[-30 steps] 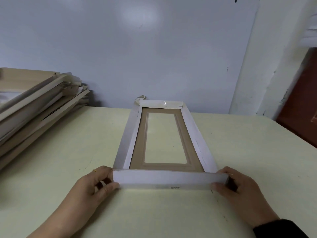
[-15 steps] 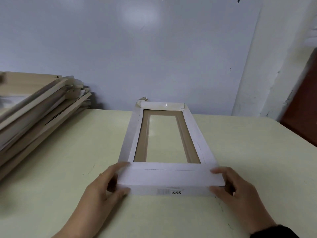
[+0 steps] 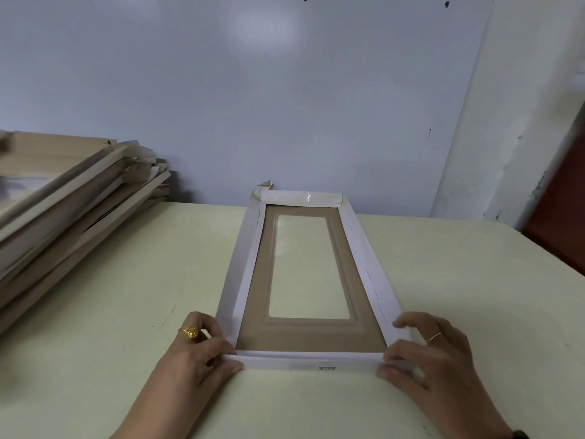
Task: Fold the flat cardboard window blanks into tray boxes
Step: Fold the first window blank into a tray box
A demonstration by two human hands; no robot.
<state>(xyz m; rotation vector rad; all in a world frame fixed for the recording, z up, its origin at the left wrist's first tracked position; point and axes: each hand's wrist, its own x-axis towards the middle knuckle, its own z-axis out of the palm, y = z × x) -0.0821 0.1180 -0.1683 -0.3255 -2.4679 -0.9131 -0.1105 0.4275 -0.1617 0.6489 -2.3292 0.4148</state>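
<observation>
A long cardboard window blank (image 3: 316,339) lies lengthwise on the table, brown inside with a clear window in its middle. Its white side walls and far end wall are raised. The near end wall (image 3: 304,362) stands upright, white, with small printed letters on its outer face. My left hand (image 3: 199,353) pinches the near left corner, thumb on the outer face and fingers curled behind. At the near right corner my right hand (image 3: 424,356) grips the same way, fingers over the side wall.
A slanting stack of flat cardboard blanks (image 3: 63,210) fills the table's left side. The pale table (image 3: 126,312) meets a white wall behind the tray. A dark red door (image 3: 566,217) stands at the far right.
The near end flap, folded inward over the tray half a second ago, now stands upright as a wall. Both hands shifted with it and hold its corners.
</observation>
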